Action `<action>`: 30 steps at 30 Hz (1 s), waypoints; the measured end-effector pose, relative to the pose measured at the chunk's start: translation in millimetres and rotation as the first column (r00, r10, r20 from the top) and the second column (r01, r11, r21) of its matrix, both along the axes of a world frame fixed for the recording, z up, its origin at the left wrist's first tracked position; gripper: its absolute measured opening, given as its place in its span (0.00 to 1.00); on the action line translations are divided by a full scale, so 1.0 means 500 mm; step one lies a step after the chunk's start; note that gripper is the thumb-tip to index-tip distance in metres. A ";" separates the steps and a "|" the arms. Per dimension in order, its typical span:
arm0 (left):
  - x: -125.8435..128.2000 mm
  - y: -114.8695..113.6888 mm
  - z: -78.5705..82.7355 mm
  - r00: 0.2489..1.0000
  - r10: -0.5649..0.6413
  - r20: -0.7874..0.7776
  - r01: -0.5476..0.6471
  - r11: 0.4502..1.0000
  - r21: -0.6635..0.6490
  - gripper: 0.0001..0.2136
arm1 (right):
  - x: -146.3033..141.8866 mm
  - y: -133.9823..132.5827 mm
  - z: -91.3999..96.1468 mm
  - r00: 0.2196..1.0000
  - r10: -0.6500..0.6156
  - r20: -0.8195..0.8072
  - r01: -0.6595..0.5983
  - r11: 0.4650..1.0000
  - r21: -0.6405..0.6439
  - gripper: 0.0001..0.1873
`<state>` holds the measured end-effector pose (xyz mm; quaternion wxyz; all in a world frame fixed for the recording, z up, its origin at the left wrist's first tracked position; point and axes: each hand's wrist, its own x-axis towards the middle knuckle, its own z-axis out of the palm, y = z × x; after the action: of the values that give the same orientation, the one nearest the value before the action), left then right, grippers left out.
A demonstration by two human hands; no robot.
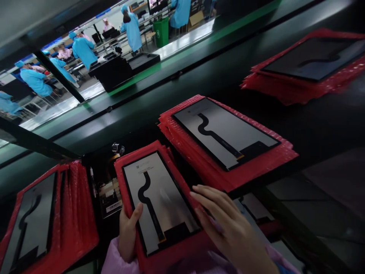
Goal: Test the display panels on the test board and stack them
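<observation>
A flat display panel (169, 186) with a silvery back and a curved black ribbon cable lies on a red bubble-wrap sleeve (121, 167) in front of me. My left hand (128, 232) grips the left edge, its thumb on the panel and its other fingers out of sight underneath. At the right edge is my right hand (225, 217), open with fingers stretched out. Whether its fingertips touch the sleeve I cannot tell. Close behind, to the right, a similar panel (225, 131) rests on a pile of red bubble-wrap sleeves (182, 140).
More red sleeves (78, 213) topped by a panel (31, 224) lie at left, and another stack (288, 93) stands at far right. A small device with exposed parts (110, 194) sits behind my left hand. Beyond the green ledge (142, 80), people in blue coats work.
</observation>
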<state>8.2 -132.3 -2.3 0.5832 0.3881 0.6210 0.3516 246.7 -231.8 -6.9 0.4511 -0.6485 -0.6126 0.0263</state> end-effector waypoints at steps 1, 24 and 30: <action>0.001 0.000 0.000 1.000 0.003 -0.003 -0.003 1.000 -0.003 0.35 | 0.008 -0.002 0.000 0.999 -0.037 -0.009 0.036 0.999 -0.021 0.17; 0.032 -0.046 -0.012 0.999 -0.022 0.038 0.018 0.994 0.109 0.33 | -0.026 0.099 0.092 0.972 0.129 0.199 -0.052 0.935 -0.352 0.31; 0.026 -0.044 -0.038 0.999 -0.021 0.049 0.013 0.986 0.167 0.39 | -0.157 0.432 0.179 0.822 0.446 0.355 -0.211 0.816 -0.537 0.31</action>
<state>21.0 -154.4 -21.3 0.5672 0.4317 0.5713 0.4069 168.2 -15.8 82.4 0.1058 -0.6061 -0.7821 0.0993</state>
